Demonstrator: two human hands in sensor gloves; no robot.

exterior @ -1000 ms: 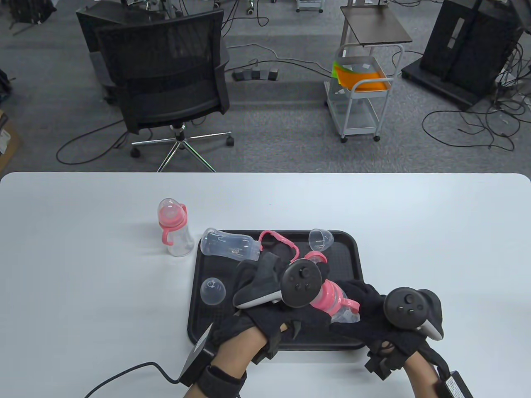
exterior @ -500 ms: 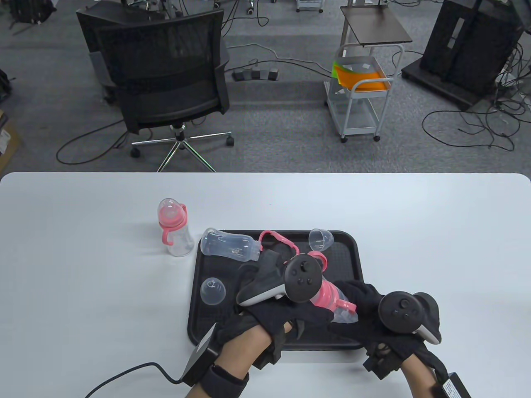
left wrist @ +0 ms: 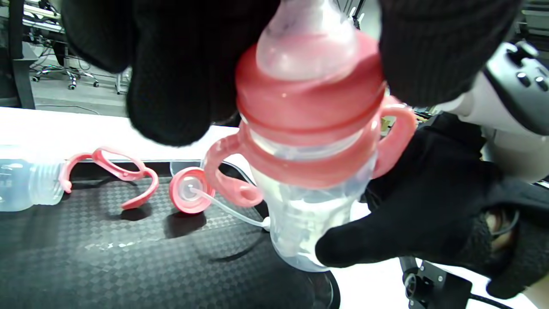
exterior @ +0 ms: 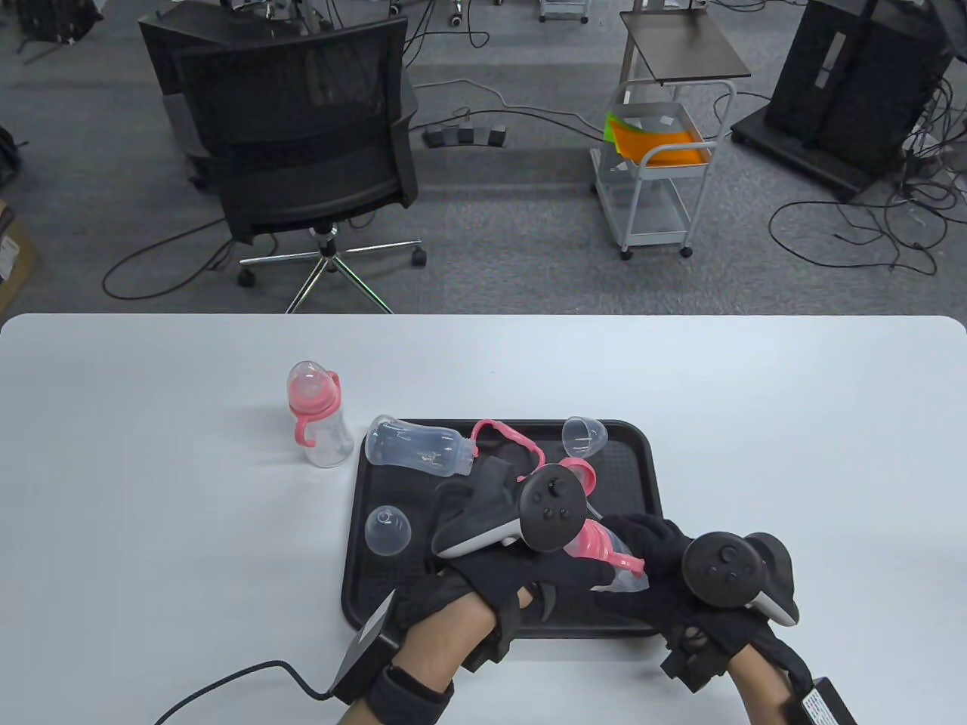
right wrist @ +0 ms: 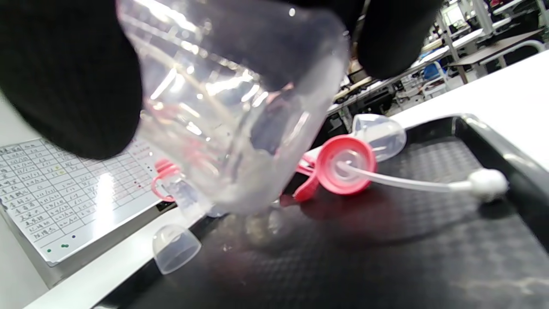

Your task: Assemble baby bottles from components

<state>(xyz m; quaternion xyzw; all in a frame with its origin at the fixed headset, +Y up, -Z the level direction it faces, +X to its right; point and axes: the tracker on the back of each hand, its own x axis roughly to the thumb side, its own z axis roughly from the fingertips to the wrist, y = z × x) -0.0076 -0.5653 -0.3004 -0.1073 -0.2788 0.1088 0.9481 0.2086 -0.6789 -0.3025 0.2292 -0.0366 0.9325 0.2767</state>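
Note:
Both hands hold one baby bottle (exterior: 616, 563) tilted above the black tray (exterior: 650, 468). My left hand (exterior: 529, 559) grips its pink collar and teat (left wrist: 309, 98); the pink handle ring sits below the collar. My right hand (exterior: 650, 566) grips the clear body (right wrist: 231, 116) from the base. A second clear bottle body (exterior: 419, 447) lies on the tray's far left. A loose pink handle ring (exterior: 508, 439), a pink cap with a straw (left wrist: 191, 195) and two clear dome caps (exterior: 387, 530) (exterior: 584, 436) lie on the tray.
A finished bottle with pink top (exterior: 317, 415) stands upright on the white table, left of the tray. A black cable (exterior: 227, 683) runs from my left wrist along the near table edge. An office chair and a cart stand beyond the far edge.
Both hands have drawn slightly closer together and the held bottle has shifted a little left and toward me. The pink handles have turned. The tray's other parts have not moved.

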